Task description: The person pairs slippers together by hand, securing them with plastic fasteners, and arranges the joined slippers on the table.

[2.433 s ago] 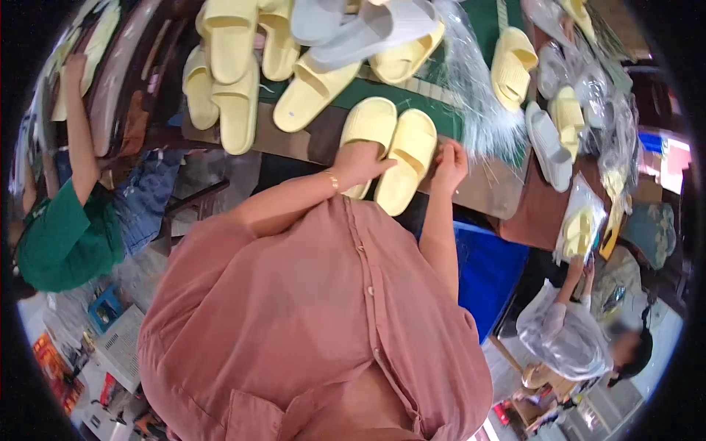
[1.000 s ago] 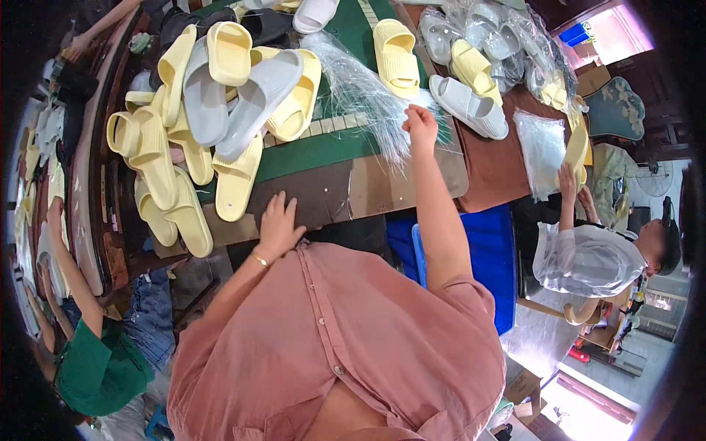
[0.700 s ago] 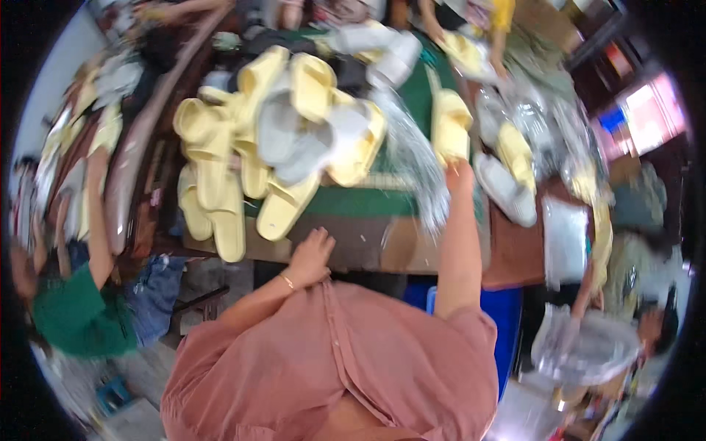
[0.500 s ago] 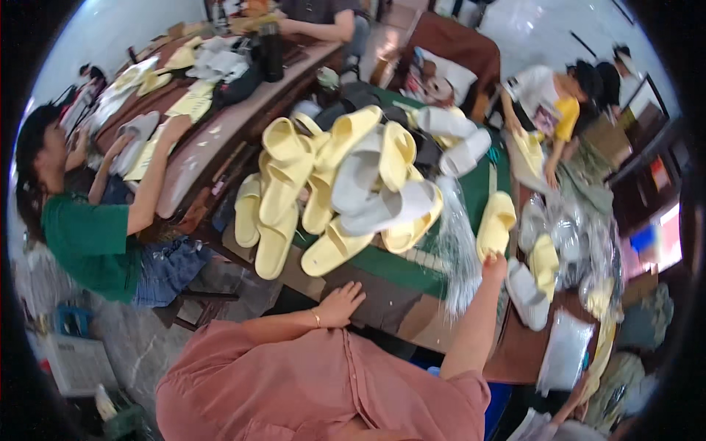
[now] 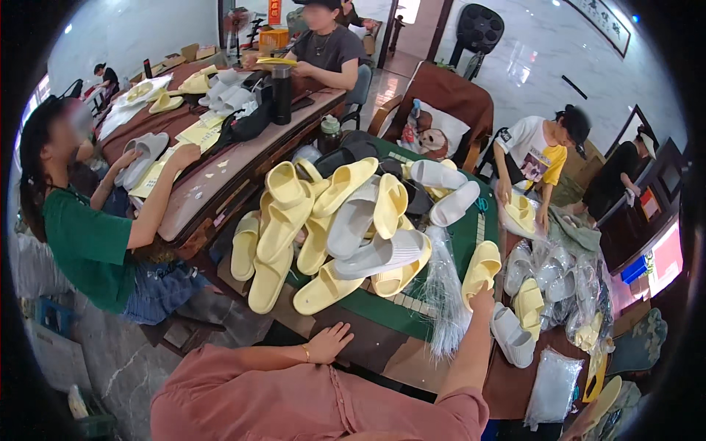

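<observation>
Right hand has reached the yellow slipper, just right of the clear strips; whether it grips is unclear. Taking hold seems the step; lifting would need a firm pinch. Left hand rests, fingers apart, at the table edge.

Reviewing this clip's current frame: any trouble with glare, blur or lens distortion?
Head view: the left hand and yellow slippers look fairly sharp; head view: black fills the corners, and the dark door leans near the rim; head view: the opening at far right looks washed out; head view: the co-workers' faces are smudged.
</observation>
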A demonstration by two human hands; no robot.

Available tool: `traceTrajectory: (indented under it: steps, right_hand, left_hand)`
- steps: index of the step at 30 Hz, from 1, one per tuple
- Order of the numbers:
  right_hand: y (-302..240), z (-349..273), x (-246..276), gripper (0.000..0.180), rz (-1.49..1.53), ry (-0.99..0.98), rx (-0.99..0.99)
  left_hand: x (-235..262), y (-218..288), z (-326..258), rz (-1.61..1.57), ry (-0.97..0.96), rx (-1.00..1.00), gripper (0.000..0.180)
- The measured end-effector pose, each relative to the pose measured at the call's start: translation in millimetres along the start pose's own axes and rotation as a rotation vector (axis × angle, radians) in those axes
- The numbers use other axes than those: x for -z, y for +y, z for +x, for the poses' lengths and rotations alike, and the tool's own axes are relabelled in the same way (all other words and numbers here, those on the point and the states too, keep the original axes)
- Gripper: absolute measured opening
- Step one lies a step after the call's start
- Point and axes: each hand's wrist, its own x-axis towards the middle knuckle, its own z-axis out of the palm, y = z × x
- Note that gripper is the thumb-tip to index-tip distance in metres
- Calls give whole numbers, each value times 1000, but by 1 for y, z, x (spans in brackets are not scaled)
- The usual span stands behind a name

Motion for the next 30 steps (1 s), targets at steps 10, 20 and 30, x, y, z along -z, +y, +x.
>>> traceTrajectory:
  steps: [10, 20, 30]
  right_hand:
    - [-3, 10, 3, 48, -236, 78, 83]
    - [6, 21, 2, 84, -193, 35, 202]
    - [10, 26, 17, 107, -115, -18, 281]
  left_hand:
    - [0, 1, 1, 57, -27, -24, 91]
    - [2, 0, 6, 93, -52, -64, 91]
    - [-8, -2, 7, 148, 12, -75, 94]
